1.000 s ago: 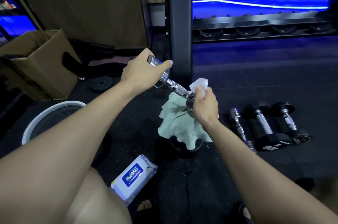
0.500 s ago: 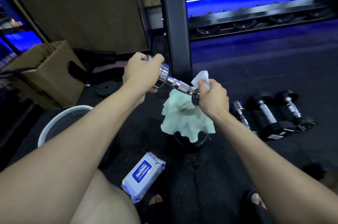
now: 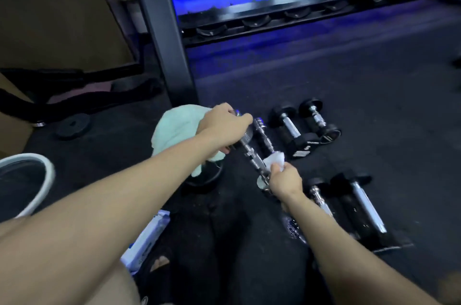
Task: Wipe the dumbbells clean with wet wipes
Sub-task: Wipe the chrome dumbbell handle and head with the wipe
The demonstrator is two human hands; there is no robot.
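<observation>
- The left hand (image 3: pixel 224 125) curls around the far end of a chrome dumbbell (image 3: pixel 252 155), while the right hand (image 3: pixel 284 181) pinches a white wet wipe (image 3: pixel 274 159) against the bar near its closer end.
- The dumbbell slants just right of a green towel (image 3: pixel 174 127).
- The left palm hides the far head; the wipes pack (image 3: pixel 147 237) is half covered by the forearm.
- Since half a second earlier, the dumbbell has dropped lower and now tilts the other way.

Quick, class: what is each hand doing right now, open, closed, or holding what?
Left hand: closed round the far end of the chrome dumbbell.
Right hand: pinching a white wet wipe against the dumbbell's handle.
</observation>
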